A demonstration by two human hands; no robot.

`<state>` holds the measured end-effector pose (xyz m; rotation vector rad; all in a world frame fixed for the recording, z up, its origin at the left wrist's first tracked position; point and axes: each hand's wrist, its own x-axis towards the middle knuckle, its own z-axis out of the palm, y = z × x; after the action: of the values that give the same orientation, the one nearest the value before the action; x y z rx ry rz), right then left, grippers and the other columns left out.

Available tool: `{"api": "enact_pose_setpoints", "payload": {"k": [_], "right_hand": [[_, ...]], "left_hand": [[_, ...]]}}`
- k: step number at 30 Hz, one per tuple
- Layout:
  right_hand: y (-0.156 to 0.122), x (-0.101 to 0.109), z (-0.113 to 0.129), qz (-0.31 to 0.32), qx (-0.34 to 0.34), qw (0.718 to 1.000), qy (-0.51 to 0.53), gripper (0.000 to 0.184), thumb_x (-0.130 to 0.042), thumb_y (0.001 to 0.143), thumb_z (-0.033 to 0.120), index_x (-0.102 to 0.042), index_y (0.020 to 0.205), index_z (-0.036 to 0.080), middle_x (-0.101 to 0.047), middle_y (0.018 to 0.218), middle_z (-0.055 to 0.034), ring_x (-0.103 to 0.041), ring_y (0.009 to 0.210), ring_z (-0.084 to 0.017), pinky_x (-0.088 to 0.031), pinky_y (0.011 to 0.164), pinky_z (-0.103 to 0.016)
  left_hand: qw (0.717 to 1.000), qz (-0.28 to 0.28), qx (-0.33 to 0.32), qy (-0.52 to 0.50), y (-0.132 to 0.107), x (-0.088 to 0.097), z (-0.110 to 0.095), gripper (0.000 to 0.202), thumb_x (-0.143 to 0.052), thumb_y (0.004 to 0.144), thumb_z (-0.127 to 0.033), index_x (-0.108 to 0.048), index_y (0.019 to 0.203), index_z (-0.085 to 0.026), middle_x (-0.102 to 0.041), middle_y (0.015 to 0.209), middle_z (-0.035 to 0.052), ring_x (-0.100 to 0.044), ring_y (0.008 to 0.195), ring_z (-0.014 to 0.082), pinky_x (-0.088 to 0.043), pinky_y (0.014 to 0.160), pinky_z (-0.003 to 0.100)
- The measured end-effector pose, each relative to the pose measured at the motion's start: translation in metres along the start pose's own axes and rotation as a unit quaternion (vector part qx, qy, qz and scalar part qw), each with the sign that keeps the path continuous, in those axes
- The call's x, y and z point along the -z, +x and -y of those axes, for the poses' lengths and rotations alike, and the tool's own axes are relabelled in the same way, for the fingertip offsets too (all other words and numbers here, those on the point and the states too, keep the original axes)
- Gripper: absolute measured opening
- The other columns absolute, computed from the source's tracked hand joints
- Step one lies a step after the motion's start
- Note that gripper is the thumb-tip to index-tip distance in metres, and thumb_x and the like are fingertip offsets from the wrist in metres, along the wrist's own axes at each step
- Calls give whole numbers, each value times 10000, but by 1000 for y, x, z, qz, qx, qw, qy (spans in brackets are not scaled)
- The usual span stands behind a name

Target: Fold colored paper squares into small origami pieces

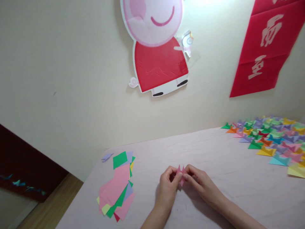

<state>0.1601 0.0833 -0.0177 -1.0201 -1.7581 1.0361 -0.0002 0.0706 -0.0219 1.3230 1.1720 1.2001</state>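
A small folded pink paper piece [181,173] with pointed tips is held just above the pale pink tablecloth [228,165]. My left hand [168,187] pinches its left side with thumb and fingers closed. My right hand [199,181] pinches its right side, fingers closed as well. Both hands meet at the paper near the table's front middle.
A loose stack of flat coloured paper squares [118,189] lies left of my hands. Several finished folded paper figures [271,141] cover the table's far right. A cartoon pig cutout [157,44] and a red banner [264,47] hang on the wall. The table's left edge [78,197] drops to wooden floor.
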Motion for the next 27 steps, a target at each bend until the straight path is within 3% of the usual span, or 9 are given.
{"api": "enact_pose_setpoints", "payload": {"k": [9, 17, 27], "right_hand": [[2, 1, 2, 6, -35, 998, 61, 294, -587, 872, 480, -598, 788, 198, -632, 720, -5, -573, 674, -171, -445, 626, -265], [3, 0, -2, 8, -63, 995, 75, 259, -636, 817, 428, -665, 723, 188, -682, 685, -16, -600, 664, -179, -453, 627, -267], [5, 0, 2, -8, -98, 991, 90, 275, -644, 767, 409, -697, 645, 168, -665, 623, -17, -576, 618, -166, -442, 609, -262]], "left_hand": [[1000, -11, -9, -3, 0, -1, -4, 158, -675, 811, -315, -649, 763, -167, -598, 755, 0, -530, 700, 145, -404, 661, 238], [1000, 7, -7, 5, 3, 4, -5, 161, -687, 803, -321, -666, 764, -166, -623, 759, 8, -536, 678, 145, -404, 636, 242], [1000, -25, -14, -12, 2, -2, -6, 192, -671, 804, -344, -636, 728, -172, -572, 713, -15, -501, 695, 144, -381, 660, 245]]}}
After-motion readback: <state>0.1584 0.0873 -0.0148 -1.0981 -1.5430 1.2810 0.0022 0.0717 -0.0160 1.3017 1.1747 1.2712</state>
